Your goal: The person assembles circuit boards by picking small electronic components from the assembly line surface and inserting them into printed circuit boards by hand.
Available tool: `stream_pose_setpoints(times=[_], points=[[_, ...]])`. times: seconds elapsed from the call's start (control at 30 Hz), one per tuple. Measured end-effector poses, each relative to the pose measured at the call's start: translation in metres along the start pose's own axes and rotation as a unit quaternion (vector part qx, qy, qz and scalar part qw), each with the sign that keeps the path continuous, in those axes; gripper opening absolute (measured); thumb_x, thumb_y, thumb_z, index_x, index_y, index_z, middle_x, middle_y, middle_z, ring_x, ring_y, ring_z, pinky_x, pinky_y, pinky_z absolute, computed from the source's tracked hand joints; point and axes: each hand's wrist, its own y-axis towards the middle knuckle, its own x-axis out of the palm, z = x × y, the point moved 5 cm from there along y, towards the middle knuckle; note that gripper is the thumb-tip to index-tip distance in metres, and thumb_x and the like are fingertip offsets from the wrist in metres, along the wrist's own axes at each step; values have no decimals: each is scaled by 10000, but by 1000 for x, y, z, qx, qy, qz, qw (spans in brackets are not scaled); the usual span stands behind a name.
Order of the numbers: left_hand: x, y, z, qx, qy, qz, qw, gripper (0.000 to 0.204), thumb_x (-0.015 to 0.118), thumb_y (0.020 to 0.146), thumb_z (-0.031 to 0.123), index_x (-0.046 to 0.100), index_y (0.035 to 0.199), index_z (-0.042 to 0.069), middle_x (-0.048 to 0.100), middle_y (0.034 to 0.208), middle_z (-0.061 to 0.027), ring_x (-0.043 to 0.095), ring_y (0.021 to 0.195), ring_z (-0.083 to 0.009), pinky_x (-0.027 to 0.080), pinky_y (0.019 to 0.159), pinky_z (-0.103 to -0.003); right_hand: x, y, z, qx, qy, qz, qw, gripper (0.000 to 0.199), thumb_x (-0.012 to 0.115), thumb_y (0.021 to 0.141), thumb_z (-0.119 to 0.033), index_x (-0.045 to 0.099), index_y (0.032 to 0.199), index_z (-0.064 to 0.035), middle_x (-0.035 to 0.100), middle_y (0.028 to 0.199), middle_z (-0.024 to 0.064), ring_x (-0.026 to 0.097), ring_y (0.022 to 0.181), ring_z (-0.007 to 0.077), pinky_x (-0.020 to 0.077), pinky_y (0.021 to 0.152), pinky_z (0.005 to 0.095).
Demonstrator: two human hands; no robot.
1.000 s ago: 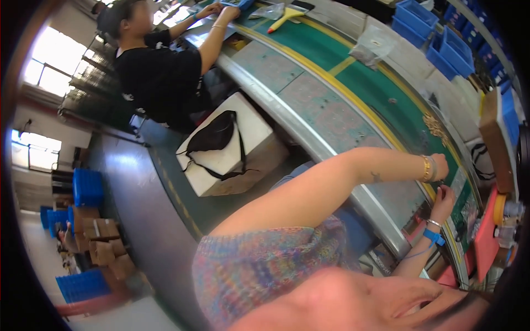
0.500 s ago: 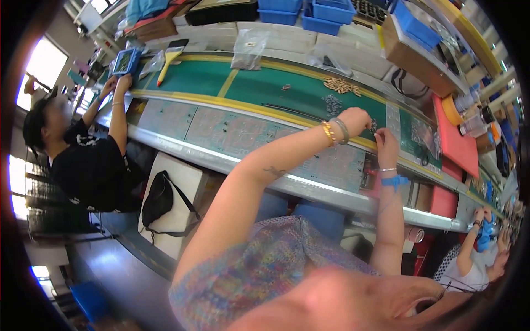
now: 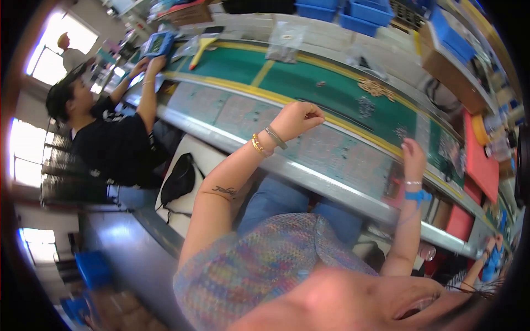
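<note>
My left hand, a gold bracelet and a grey band at its wrist, hovers over the near edge of the green bench strip beside a row of flat circuit board panels. Its fingers are closed in a pinch; anything between them is too small to make out. My right hand, with a blue strap on the wrist, is by a small scatter of dark parts. Its fingertips are pinched together, with their contents unclear. Farther back lie a heap of grey parts and a heap of tan parts.
A dark thin strip lies along the green surface. Beyond are a yellow brush, a clear bag of parts and blue bins. A co-worker works at left. Metal rail edges the bench.
My left hand has moved left, away from the small dark parts, to above the board panels. My right hand stays near those parts. The whole view has shifted.
</note>
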Motion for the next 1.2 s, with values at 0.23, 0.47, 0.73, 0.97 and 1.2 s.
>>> stream_pose_setpoints(times=[0.23,0.47,0.73,0.97,1.2], points=[[-73,-79,-55,-120,7,84,989,165,665,817,112,693,926,-8,683,778,-65,631,705,-108,509,684,-251,-6,2,-6,-32,-51,-6,998,98,588,867,-115,601,895,-23,628,876,123,602,791,287,469,724,345],[-95,-122,-88,-163,-23,155,974,148,670,794,96,690,901,-3,675,779,-34,609,711,-80,494,680,-230,-10,-2,-37,-15,-23,-33,999,85,567,876,-76,608,918,-15,617,868,104,595,785,242,468,714,309],[-108,-141,-115,-163,30,231,959,141,672,775,97,696,888,16,679,750,-59,634,700,-104,505,661,-243,9,-14,-112,-86,45,-63,993,96,567,865,-36,612,942,-1,608,894,112,590,829,247,465,746,308],[-106,-136,-118,-170,26,265,949,116,681,777,65,699,877,8,677,767,-35,615,683,-84,497,655,-224,28,-21,-96,-63,63,-53,995,109,586,849,-12,626,950,-12,622,893,89,595,799,211,471,716,279],[-85,-114,-107,-194,89,228,950,137,689,762,118,707,874,42,685,741,-53,641,666,-115,500,642,-240,29,-22,-92,-46,80,-63,994,104,605,846,-29,635,945,-16,619,877,68,578,745,170,466,685,256]])
